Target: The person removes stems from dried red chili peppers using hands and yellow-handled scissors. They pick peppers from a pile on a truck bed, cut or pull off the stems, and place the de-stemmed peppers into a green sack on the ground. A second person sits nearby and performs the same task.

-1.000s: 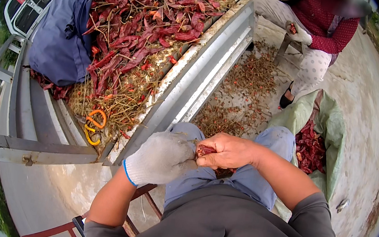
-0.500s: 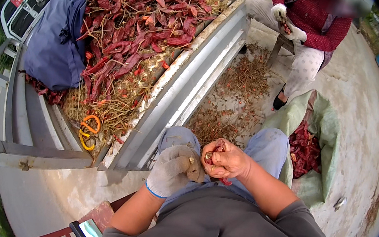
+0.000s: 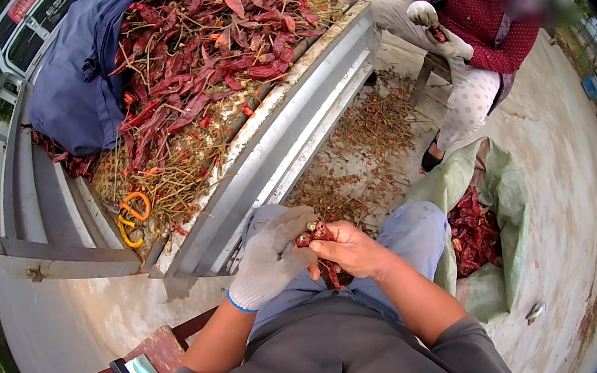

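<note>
Over my lap, my right hand (image 3: 350,252), bare, is closed round several dried red chili peppers (image 3: 318,231). Their stem ends poke out toward the left, and a pepper tip hangs below the fingers. My left hand (image 3: 269,262) wears a pale grey knitted glove with a blue cuff edge. Its fingers are stretched out, with the thumb apart, right against the stem ends; the contact is partly hidden. On the truck bed at the left lies a big heap of dried chili peppers (image 3: 202,58) with stalks.
A metal bed wall (image 3: 298,110) runs beside my left knee. An orange-yellow hook (image 3: 132,218) and dark blue cloth (image 3: 85,73) lie on the bed. At my right stands a green woven sack (image 3: 512,216) holding peppers. A seated co-worker (image 3: 471,43) handles peppers ahead. Stalks (image 3: 366,139) litter the ground.
My gloved left hand has gone from curled fingers to stretched ones and moved up slightly. My right hand has turned, so the peppers' stem ends now show. The view has shifted slightly.
</note>
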`<state>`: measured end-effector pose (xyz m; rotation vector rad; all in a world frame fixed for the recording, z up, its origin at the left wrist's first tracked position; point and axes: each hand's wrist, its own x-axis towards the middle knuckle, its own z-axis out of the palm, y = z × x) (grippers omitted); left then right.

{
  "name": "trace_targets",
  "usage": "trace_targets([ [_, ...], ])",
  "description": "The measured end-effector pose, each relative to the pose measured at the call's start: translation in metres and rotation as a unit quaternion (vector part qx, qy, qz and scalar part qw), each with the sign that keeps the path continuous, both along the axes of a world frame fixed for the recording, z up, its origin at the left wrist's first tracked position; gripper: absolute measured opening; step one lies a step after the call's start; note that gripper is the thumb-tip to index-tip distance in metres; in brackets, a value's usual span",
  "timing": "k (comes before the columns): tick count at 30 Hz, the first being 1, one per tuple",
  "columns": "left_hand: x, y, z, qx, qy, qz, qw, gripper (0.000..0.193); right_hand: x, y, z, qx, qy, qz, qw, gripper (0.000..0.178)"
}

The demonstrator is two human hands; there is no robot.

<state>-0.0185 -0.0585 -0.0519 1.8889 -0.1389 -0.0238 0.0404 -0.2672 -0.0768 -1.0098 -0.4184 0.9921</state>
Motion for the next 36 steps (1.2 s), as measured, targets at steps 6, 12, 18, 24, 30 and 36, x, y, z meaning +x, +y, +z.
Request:
trace_targets([
  [6, 0.001, -0.013, 0.001, -0.079, 0.05, 0.035, 0.995, 0.042, -0.006, -0.007, -0.01, -0.006, 0.003, -0.037, 0.999, 0.02],
  [12, 0.006, -0.005, 0.027, 0.109, 0.009, 0.001, 0.994, 0.027, -0.002, -0.011, 0.0, -0.11, -0.124, -0.054, 0.985, 0.018],
  [18, 0.002, -0.001, 0.017, 0.06, 0.04, 0.018, 0.997, 0.024, -0.001, -0.003, 0.0, -0.142, -0.443, -0.14, 0.874, 0.01],
  [24, 0.003, -0.001, 0.007, -0.039, 0.184, 0.082, 0.979, 0.02, -0.008, 0.002, 0.002, -0.137, -0.599, -0.19, 0.766, 0.024],
  [30, 0.014, 0.014, -0.027, 0.199, 0.113, 0.084, 0.97, 0.024, -0.01, 0.005, 0.006, -0.099, -0.58, -0.216, 0.779, 0.037],
  [36, -0.006, 0.015, -0.013, 0.005, 0.112, 0.144, 0.983, 0.023, -0.009, -0.002, 0.006, -0.169, -0.569, -0.219, 0.774, 0.042],
])
